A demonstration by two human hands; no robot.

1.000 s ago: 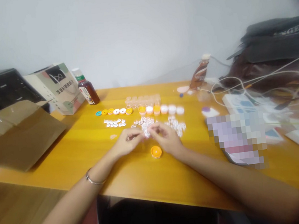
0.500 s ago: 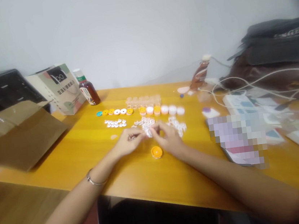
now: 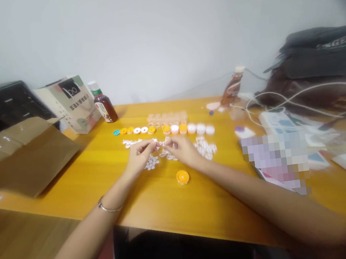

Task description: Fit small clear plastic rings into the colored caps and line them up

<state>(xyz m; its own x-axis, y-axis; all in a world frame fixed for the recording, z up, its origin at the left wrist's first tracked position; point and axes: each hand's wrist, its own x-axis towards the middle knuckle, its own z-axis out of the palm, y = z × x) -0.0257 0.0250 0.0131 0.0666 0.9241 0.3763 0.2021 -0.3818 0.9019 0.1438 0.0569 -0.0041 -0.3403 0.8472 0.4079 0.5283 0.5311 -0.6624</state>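
My left hand (image 3: 140, 154) and my right hand (image 3: 180, 149) meet over the yellow table (image 3: 109, 175), fingertips pinched toward each other on a tiny white piece too small to name. Small white rings (image 3: 151, 163) lie scattered under and around the hands. An orange cap (image 3: 182, 176) sits just in front of my right wrist. Behind the hands runs a row of orange, white and blue caps and rings (image 3: 163, 128), with clear cups (image 3: 167, 116) behind it. A bracelet circles my left wrist.
A cardboard box flap (image 3: 28, 160) lies at the left, with a paper bag (image 3: 70, 102) and a dark drink bottle (image 3: 103, 106) behind it. Another bottle (image 3: 232, 86), white cables, a power strip (image 3: 277, 118), papers and a dark bag (image 3: 322, 60) crowd the right side.
Both hands have moved a little away from me toward the row of caps. A small cluster of white rings now shows on the table below my left hand.
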